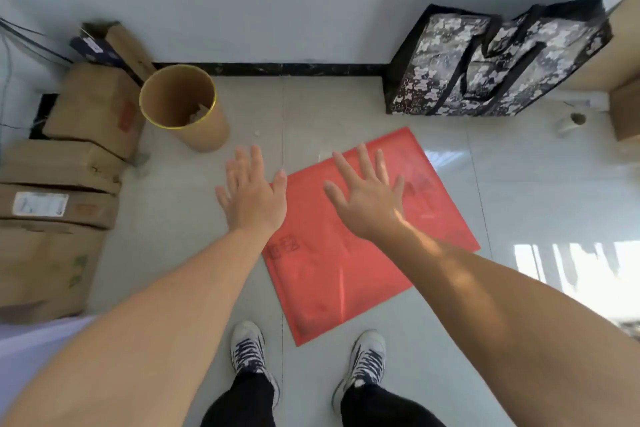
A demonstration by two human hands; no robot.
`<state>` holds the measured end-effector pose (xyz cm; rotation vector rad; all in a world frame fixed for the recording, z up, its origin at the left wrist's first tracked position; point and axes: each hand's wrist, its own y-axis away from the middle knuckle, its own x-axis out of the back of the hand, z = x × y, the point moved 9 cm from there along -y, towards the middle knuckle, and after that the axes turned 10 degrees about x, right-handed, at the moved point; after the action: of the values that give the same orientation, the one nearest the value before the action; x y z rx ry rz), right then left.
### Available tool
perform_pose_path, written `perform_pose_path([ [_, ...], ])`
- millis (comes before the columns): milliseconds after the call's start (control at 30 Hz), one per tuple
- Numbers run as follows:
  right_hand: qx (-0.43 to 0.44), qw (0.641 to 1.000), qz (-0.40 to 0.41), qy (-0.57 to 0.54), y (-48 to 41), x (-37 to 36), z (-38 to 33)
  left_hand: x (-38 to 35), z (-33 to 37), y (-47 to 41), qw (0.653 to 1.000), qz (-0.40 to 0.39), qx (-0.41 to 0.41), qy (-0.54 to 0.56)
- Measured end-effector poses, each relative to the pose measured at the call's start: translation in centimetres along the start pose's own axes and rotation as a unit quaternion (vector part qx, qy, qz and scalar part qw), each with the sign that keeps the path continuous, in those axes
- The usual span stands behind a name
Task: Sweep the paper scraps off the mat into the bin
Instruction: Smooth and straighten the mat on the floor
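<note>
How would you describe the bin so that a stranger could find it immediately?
Look along the black baseboard to the stack of cardboard boxes on the left. Beside them stands the bin, the only round, open-topped thing there, with a thin yellow rim.

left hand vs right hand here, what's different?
The left hand hangs mostly over bare floor tile at the red mat's left edge, nearer the bin; the right hand hangs over the mat itself. Sunlight streaks the right wrist and forearm; the left is evenly lit. The right hand's fingers lean left; the left hand's point roughly straight ahead. Both are open, fingers spread, palms down, and hold nothing.
</note>
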<state>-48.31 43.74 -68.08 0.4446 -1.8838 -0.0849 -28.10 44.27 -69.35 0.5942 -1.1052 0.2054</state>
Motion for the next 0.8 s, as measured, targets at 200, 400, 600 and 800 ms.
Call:
perform_pose_path([
  [200,0.010,0.999,-0.049,0.008,-3.6,-18.1,5.7,-18.1,-6.0,-4.4,0.998,-0.049,-0.004,-0.031],
  [400,0.016,0.997,-0.071,0.031,-8.3,-32.7,11.0,-32.3,-12.7,-10.4,0.996,-0.073,0.028,-0.042],
  [600,0.025,0.994,-0.102,0.027,-12.7,-44.4,13.2,-41.1,-19.2,-15.2,0.993,-0.102,0.046,-0.043],
  [800,-0.020,0.994,-0.104,-0.013,-14.9,-51.3,16.3,-46.2,-21.8,-18.1,0.990,-0.134,0.033,-0.009],
])
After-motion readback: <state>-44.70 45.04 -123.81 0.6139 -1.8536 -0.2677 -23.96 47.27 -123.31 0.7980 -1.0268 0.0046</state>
